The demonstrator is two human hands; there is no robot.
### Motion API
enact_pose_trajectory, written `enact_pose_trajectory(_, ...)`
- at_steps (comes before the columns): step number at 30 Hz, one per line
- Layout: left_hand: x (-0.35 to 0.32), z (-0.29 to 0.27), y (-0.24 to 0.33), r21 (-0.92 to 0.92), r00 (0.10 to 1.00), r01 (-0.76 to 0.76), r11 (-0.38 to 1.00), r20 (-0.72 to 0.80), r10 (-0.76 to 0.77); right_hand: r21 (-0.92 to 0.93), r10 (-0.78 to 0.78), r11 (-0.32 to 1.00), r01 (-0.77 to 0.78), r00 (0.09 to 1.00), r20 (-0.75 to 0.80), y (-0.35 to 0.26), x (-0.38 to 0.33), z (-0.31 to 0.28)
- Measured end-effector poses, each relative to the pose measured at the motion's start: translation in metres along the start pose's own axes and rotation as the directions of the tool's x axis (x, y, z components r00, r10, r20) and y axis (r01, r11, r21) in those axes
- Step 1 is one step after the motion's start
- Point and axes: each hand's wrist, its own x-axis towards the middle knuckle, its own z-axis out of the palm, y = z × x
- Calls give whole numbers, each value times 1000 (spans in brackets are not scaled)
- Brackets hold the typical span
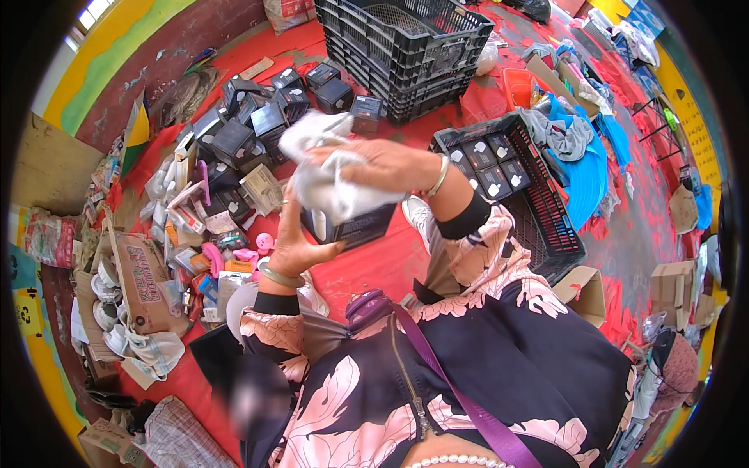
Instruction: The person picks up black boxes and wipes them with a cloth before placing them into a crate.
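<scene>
A black box [365, 228] is held up in front of me, tilted, with its left edge in the grip of my left hand [295, 246]. My right hand [394, 165] is closed on a white cloth [335, 191], which lies over the top of the box and hides much of it. Part of the cloth is smeared by motion. Beyond my hands, on the left, lies a loose pile of similar black boxes [234, 143]. To the right, more black boxes [485, 160] stand in rows in the far part of a black plastic crate [546, 242].
Stacked black crates [406, 58] stand at the back on the red floor covering [351, 277]. Small colourful goods [222, 257] are heaped on the left beside a cardboard box [144, 281]. At the right lie blue plastic [585, 179], grey cloth [562, 132] and an open carton [585, 295].
</scene>
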Motion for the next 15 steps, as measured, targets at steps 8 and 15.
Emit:
enact_pose_trajectory(8,-2,15,27,-656,992,126,744,67,-110,121,424,891,-437,898,120,64,-13,-8)
enact_pose_trajectory(15,-7,-4,13,-718,992,48,694,-48,-118,-246,616,706,-664,747,-250,130,-36,-20)
